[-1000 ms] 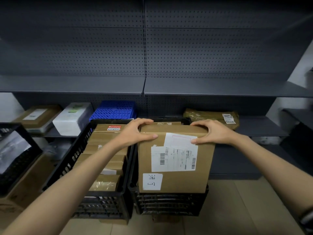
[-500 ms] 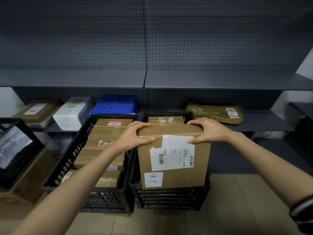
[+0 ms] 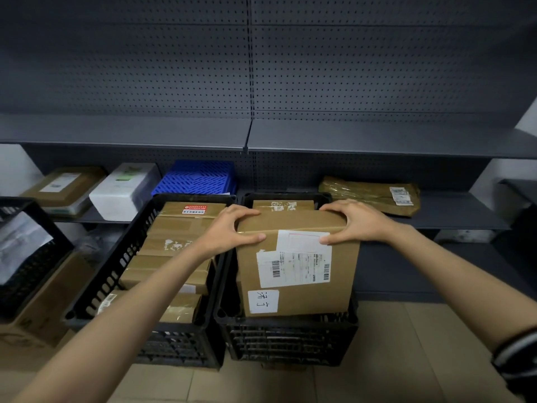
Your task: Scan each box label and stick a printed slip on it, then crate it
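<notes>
Two black plastic lattice crates stand side by side on the tiled floor in front of a grey pegboard shelf unit. The left crate is packed with flat brown cardboard boxes standing on edge in a row; at least six show, the rearmost bearing a red-and-white sticker. The right crate holds one taped box at the back and, in front of it, the upright cardboard box being handled, its lower edge down inside the crate. The box's front face carries a white barcoded shipping label, a paler printed slip overlapping the label's top, and a small white square slip with handwritten characters. The left hand grips the box's upper left corner, fingers curled over the top edge and thumb pressed on the front; the right hand grips the upper right corner likewise. On the lower shelf lie a brown box, a white parcel, a blue lattice crate and a taped brown parcel. A third black crate stands at far left.
</notes>
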### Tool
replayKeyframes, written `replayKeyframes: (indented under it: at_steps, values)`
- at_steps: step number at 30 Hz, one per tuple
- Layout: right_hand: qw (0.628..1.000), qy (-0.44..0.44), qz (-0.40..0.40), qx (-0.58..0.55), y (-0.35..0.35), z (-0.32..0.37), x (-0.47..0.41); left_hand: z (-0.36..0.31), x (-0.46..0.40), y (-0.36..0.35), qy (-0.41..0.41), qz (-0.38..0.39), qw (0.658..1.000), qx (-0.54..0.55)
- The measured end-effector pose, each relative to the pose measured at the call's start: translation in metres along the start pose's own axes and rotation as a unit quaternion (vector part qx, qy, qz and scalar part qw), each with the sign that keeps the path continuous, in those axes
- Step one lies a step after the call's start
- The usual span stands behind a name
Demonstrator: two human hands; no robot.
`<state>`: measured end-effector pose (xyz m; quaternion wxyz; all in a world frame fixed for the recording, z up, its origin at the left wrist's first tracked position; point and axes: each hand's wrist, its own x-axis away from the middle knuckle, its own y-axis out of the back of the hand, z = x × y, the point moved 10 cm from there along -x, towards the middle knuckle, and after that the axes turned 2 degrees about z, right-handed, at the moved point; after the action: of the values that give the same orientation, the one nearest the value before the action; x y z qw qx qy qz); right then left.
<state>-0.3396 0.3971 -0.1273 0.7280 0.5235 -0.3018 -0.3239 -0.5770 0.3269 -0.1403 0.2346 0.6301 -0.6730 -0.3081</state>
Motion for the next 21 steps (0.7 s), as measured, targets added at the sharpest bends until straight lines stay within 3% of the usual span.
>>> replayKeyframes:
  at_steps: [9,21]
  values:
    - [0.999,0.024,-0.005,0.025,0.015,0.009,-0.011,0.007,-0.004,0.005,0.001,-0.004,1.000,-0.002]
    - [1.000,0.004,0.021,0.012,-0.091,0.006,-0.001,0.074,0.020,-0.053,0.054,0.091,0.993,-0.044]
